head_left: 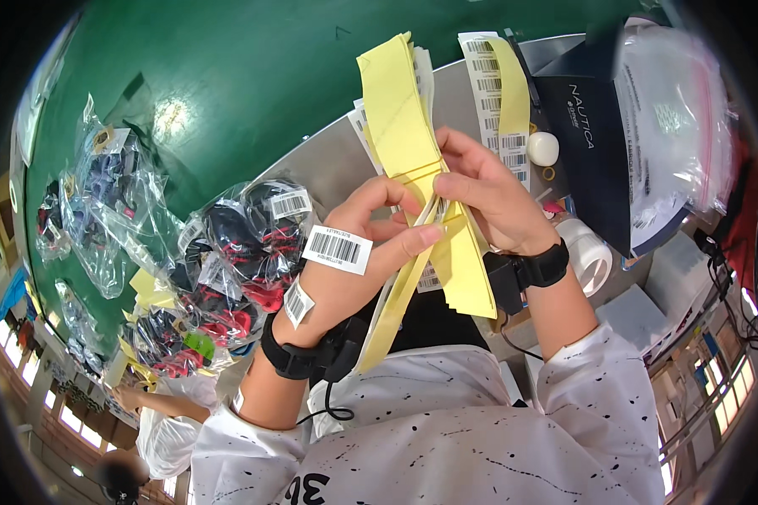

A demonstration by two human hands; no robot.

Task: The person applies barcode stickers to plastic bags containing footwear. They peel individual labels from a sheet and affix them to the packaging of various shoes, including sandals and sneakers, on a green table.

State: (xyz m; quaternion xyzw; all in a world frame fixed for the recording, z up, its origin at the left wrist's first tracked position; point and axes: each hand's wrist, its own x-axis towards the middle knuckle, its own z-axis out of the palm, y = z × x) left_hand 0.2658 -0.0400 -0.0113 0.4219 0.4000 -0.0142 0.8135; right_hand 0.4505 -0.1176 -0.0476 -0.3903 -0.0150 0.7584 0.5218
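Both hands hold a bundle of long yellow paper strips [396, 105] with white barcode label sheets among them, upright in front of my chest. A thin rubber band seems to cross its middle. My left hand [366, 231] pinches one part of the bundle between thumb and fingers, where a strip hangs down toward my wrist. My right hand [488, 198] grips the bundle from the other side, thumb across the front. White barcode stickers [337, 249] cling to the back of my left hand and wrist. Some fingertips are hidden behind the paper.
Clear bags of dark and red goods [253, 227] pile up on the green table [227, 50] at left. On the right lie another barcode sheet [488, 84], a white round lid [543, 148], a dark blue folder [581, 143] and clear plastic bags [674, 109]. Another person [173, 421] is at lower left.
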